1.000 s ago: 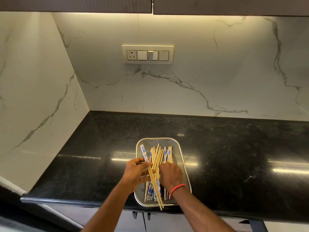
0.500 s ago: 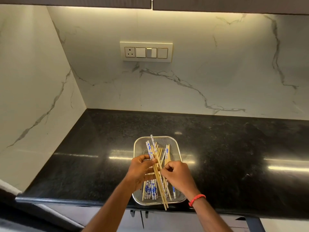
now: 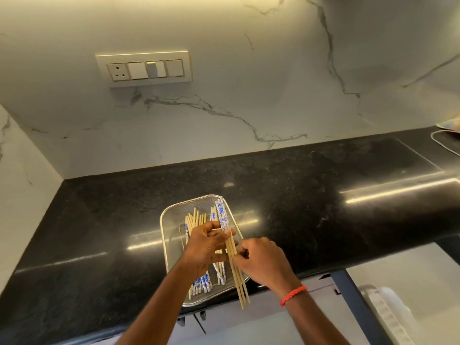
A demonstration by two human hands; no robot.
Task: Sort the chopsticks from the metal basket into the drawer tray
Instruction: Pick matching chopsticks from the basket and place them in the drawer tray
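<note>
Head view showed both hands over the metal basket [image 3: 166, 221]. The left hand [image 3: 206, 247] had its fingers curled round a small bundle of chopsticks [image 3: 238, 282], which was lifted and slanted, with blue-patterned ends toward the wall and plain ends reaching past the basket's near rim. The right hand [image 3: 263, 262] pinched the same bundle lower down, between the thumb and bent fingers. The basket stood at the front edge of the black counter [image 3: 311, 195], with its near rim a little over that edge. Wide counter surface stretched on both sides of it. I counted one basket and two hands. The bundle had three or four sticks, but I could not count them surely. The loose chopsticks [image 3: 195, 220] in the basket, plain and blue-patterned, overlapped too much to count.
</note>
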